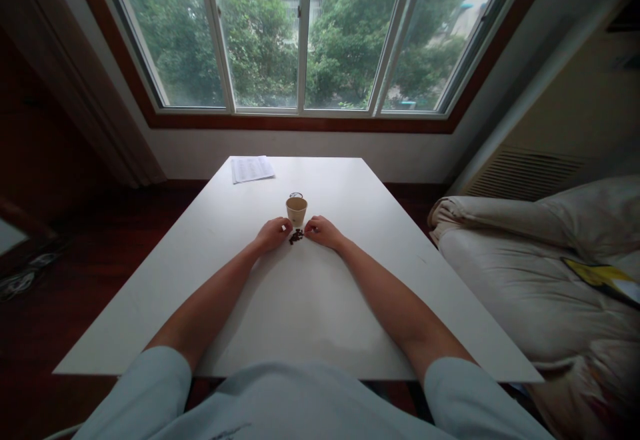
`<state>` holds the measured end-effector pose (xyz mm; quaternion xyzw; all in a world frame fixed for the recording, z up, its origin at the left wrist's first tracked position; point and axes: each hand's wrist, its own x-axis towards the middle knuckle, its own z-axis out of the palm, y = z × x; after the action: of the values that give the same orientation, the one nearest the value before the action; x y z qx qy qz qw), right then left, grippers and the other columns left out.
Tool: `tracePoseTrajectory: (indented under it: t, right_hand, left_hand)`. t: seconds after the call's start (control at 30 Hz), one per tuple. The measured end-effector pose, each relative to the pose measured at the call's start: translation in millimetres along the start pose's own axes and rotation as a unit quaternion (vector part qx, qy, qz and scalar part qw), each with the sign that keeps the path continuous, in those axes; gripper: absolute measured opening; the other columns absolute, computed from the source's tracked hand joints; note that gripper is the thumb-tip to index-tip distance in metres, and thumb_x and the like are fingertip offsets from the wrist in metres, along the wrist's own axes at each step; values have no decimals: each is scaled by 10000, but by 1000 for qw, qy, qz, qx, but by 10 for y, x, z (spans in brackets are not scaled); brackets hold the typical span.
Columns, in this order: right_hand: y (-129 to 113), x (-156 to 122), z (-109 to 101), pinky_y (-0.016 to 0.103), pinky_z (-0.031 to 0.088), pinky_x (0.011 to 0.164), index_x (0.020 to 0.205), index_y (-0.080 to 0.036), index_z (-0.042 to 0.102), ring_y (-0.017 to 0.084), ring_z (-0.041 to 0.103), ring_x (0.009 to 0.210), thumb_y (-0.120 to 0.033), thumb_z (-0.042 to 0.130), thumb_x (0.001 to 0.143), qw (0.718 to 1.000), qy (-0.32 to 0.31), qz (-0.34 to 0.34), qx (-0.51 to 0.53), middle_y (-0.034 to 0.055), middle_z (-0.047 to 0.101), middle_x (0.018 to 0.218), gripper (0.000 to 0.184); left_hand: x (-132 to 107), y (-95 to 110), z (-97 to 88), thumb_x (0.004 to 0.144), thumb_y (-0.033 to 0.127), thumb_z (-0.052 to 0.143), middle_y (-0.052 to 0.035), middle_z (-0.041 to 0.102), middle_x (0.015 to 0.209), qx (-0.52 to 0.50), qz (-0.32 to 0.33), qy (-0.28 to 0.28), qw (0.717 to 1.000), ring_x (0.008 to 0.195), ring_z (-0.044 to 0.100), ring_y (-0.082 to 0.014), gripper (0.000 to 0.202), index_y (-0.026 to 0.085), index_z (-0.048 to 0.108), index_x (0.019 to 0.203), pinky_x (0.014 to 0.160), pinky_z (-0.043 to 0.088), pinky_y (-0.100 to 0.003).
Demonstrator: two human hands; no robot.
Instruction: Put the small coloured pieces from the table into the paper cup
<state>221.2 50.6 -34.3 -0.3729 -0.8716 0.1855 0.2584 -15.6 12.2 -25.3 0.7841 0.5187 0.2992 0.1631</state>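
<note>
A tan paper cup (297, 212) stands upright on the white table (300, 307), its open mouth facing up. Just in front of it lies a small pile of dark brown pieces (297, 236) that look like beans. My left hand (274, 235) rests at the left of the cup and pile, fingers curled together with thumb and fingertip close. On the right side, my right hand (324, 232) is held in a similar pinch beside the pile. Whatever is between the fingertips of either hand is too small to make out.
Behind the cup lies a thin dark loop (296, 195). Printed papers (252, 169) lie at the table's far left corner. A beige sofa (500, 280) stands to the right, with a yellow and black item (595, 273) on it. Beyond the table is a window (300, 40).
</note>
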Motion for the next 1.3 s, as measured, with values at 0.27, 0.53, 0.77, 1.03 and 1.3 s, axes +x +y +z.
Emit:
tracePoseTrajectory:
  t: [0.27, 0.53, 0.77, 1.03, 1.3]
  right_hand:
    - [9, 0, 6, 270, 422, 771, 847, -186, 708, 161, 542, 810, -201, 623, 809, 1000, 10, 5, 12, 42, 642, 864, 95]
    - [88, -44, -147, 236, 404, 711, 863, -181, 701, 138, 531, 734, -127, 503, 733, 997, -4, 74, 11, 4, 650, 798, 243]
    - [185, -93, -377, 213, 383, 630, 904, -190, 720, 120, 548, 662, -186, 509, 766, 987, -86, 137, -9, -16, 638, 701, 252]
    - [304, -109, -599, 208, 392, 579, 862, -181, 711, 125, 589, 665, -272, 645, 766, 964, -164, 204, -45, 27, 690, 780, 149]
    - [238, -106, -662, 217, 409, 543, 825, -180, 697, 122, 586, 555, -325, 747, 708, 942, -247, 224, -24, 13, 667, 646, 193]
  left_hand:
    - [35, -10, 51, 821, 292, 592, -9, 695, 834, -105, -46, 30, 993, 641, 572, -116, 148, 202, 671, 908, 628, 421, -237]
    - [86, 58, 25, 789, 258, 576, 0, 619, 752, -286, -57, 72, 954, 607, 529, -92, 179, 177, 637, 937, 593, 428, -222]
    - [138, 132, -72, 805, 324, 605, 4, 560, 758, -466, -114, 93, 873, 549, 441, -55, 233, 174, 626, 981, 522, 374, -199]
    - [170, 195, -110, 766, 313, 696, -35, 635, 910, -587, -134, 68, 795, 564, 463, -30, 288, 153, 646, 1001, 552, 414, -195]
    - [242, 177, -122, 760, 277, 679, -57, 673, 941, -557, -155, 81, 812, 536, 464, -28, 277, 144, 679, 1003, 555, 439, -214]
